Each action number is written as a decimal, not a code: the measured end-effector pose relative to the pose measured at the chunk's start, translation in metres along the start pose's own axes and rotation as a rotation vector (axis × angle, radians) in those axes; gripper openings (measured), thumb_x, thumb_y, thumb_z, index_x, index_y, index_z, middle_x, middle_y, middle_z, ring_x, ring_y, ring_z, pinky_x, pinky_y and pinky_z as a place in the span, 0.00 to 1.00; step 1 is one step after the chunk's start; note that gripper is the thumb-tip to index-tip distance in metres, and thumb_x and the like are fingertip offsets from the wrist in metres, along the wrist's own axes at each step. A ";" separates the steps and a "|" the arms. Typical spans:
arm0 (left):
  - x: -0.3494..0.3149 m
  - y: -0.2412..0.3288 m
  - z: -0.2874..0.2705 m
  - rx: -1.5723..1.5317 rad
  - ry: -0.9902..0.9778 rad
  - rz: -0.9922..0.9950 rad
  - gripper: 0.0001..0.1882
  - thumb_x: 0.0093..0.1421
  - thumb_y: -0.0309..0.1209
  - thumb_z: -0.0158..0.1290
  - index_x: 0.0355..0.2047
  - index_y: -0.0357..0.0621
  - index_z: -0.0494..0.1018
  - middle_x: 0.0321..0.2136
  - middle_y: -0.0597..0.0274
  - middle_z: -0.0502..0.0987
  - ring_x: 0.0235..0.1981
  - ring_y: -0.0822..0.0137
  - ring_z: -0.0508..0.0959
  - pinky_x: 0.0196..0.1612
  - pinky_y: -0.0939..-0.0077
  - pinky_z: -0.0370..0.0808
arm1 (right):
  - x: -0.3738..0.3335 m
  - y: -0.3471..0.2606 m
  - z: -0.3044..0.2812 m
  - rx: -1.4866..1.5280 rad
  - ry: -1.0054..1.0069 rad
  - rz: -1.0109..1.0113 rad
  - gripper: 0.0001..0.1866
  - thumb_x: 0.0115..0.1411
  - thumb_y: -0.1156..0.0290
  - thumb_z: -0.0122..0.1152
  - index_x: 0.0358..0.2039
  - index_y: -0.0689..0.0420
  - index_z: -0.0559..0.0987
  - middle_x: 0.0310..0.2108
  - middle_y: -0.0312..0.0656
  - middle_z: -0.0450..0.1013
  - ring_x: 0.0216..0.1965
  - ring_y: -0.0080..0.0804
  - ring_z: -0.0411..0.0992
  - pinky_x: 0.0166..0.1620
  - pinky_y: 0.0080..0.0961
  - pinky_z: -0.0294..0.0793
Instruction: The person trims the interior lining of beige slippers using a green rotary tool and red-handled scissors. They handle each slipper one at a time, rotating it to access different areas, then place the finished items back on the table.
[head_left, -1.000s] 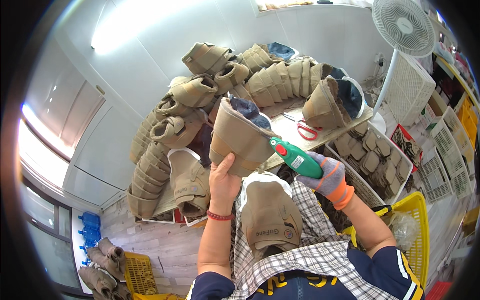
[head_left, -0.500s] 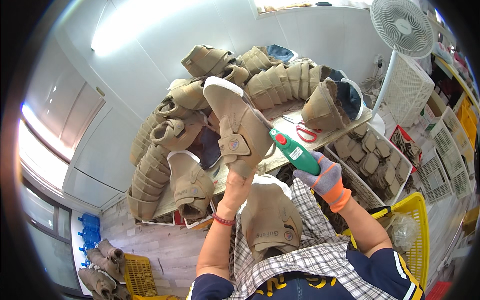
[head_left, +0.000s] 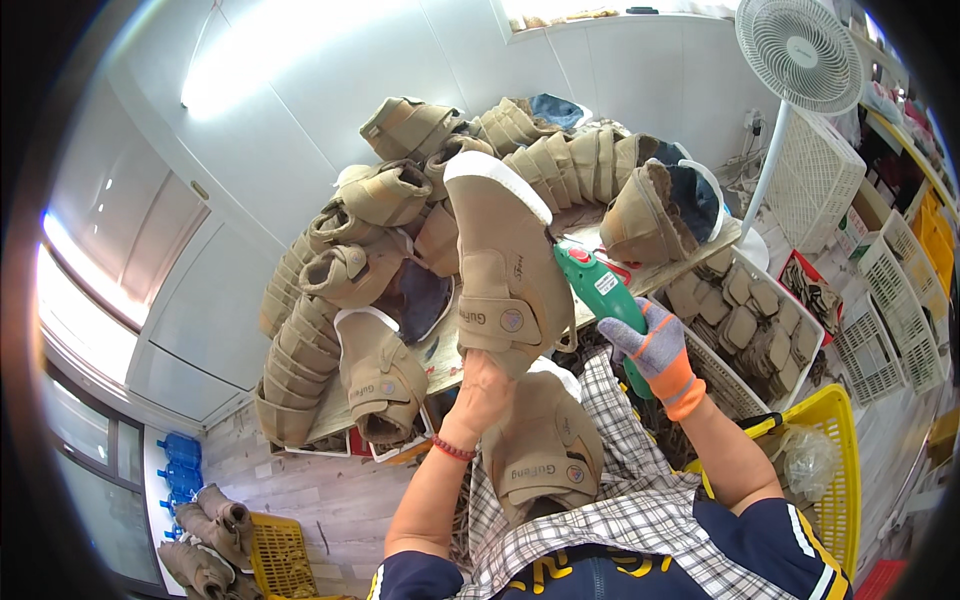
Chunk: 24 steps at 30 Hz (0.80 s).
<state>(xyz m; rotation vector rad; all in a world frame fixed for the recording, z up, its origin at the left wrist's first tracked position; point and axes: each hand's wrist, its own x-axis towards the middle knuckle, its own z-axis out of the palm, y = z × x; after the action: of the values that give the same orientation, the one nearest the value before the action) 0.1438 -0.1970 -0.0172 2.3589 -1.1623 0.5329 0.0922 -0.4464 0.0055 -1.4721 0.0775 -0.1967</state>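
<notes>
A khaki shoe upper with a white toe edge and a strap is held up, toe pointing away. My bare left hand grips it at the ankle opening, fingers partly hidden inside. My right hand, in a grey and orange glove, is closed round a green handheld power tool with a red button. The tool's front end is at the upper's right edge; its tip is hard to make out. A second khaki upper lies on my lap over a checked apron.
Stacks of khaki uppers cover much of the wooden bench. Red-handled scissors lie partly hidden behind the tool. At the right are a white crate of khaki pieces, a yellow basket and a standing fan.
The held upper has shifted right and turned so its strap side faces me more. The green tool has moved slightly right and tipped steeper. The scissors are now mostly covered.
</notes>
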 end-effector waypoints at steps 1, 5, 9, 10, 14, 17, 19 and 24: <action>-0.001 0.000 0.000 -0.015 -0.017 -0.020 0.22 0.44 0.17 0.51 0.44 0.38 0.74 0.45 0.45 0.72 0.50 0.42 0.67 0.55 0.53 0.62 | 0.001 -0.001 -0.001 0.019 0.008 0.004 0.22 0.52 0.62 0.70 0.40 0.65 0.76 0.22 0.33 0.72 0.20 0.14 0.66 0.24 0.15 0.66; -0.006 -0.004 0.005 -0.158 0.041 -0.047 0.21 0.48 0.16 0.54 0.44 0.39 0.74 0.47 0.46 0.71 0.52 0.43 0.67 0.56 0.56 0.62 | 0.010 0.010 -0.008 0.079 0.057 -0.019 0.20 0.53 0.61 0.68 0.38 0.64 0.74 0.21 0.33 0.71 0.19 0.16 0.67 0.24 0.15 0.66; -0.007 -0.012 -0.016 -0.255 0.152 -0.207 0.20 0.51 0.17 0.56 0.46 0.35 0.71 0.46 0.52 0.72 0.50 0.56 0.71 0.53 0.67 0.67 | 0.010 0.016 -0.027 0.011 0.152 -0.033 0.19 0.53 0.61 0.68 0.36 0.64 0.75 0.21 0.32 0.71 0.19 0.15 0.66 0.23 0.14 0.65; -0.001 -0.020 -0.029 -0.303 0.201 -0.271 0.21 0.52 0.18 0.56 0.48 0.34 0.69 0.42 0.54 0.74 0.48 0.60 0.72 0.51 0.70 0.68 | 0.008 0.017 -0.033 -0.029 0.176 -0.044 0.19 0.54 0.61 0.68 0.36 0.63 0.75 0.21 0.32 0.71 0.19 0.15 0.66 0.23 0.14 0.65; 0.047 -0.062 -0.099 0.275 0.061 0.059 0.14 0.48 0.23 0.60 0.33 0.26 0.71 0.32 0.44 0.74 0.31 0.46 0.74 0.41 0.59 0.71 | -0.004 0.022 -0.050 -0.050 0.167 0.013 0.20 0.54 0.63 0.67 0.41 0.64 0.75 0.23 0.32 0.71 0.19 0.15 0.65 0.24 0.14 0.65; 0.100 -0.093 -0.147 0.378 0.310 0.043 0.12 0.48 0.24 0.59 0.33 0.33 0.73 0.29 0.48 0.73 0.30 0.48 0.72 0.39 0.57 0.69 | -0.014 0.022 -0.053 -0.084 0.186 -0.019 0.24 0.53 0.64 0.67 0.47 0.63 0.74 0.25 0.32 0.72 0.20 0.15 0.65 0.24 0.14 0.65; 0.138 -0.105 -0.170 0.285 0.412 -0.116 0.10 0.51 0.26 0.57 0.34 0.37 0.74 0.29 0.52 0.73 0.36 0.51 0.71 0.44 0.57 0.66 | -0.019 0.023 -0.058 -0.108 0.189 -0.002 0.27 0.53 0.64 0.67 0.50 0.63 0.72 0.26 0.32 0.72 0.21 0.15 0.65 0.25 0.15 0.66; 0.205 -0.199 -0.211 0.607 0.410 -0.168 0.16 0.53 0.31 0.56 0.42 0.39 0.73 0.40 0.52 0.72 0.46 0.52 0.66 0.53 0.59 0.62 | -0.019 0.024 -0.064 -0.131 0.214 0.013 0.23 0.53 0.66 0.68 0.46 0.63 0.73 0.26 0.33 0.72 0.21 0.15 0.65 0.25 0.15 0.66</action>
<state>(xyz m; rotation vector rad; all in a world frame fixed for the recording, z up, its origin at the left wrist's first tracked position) 0.3923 -0.1024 0.2187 2.6048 -0.6649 1.3876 0.0644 -0.5032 -0.0265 -1.5765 0.2777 -0.3436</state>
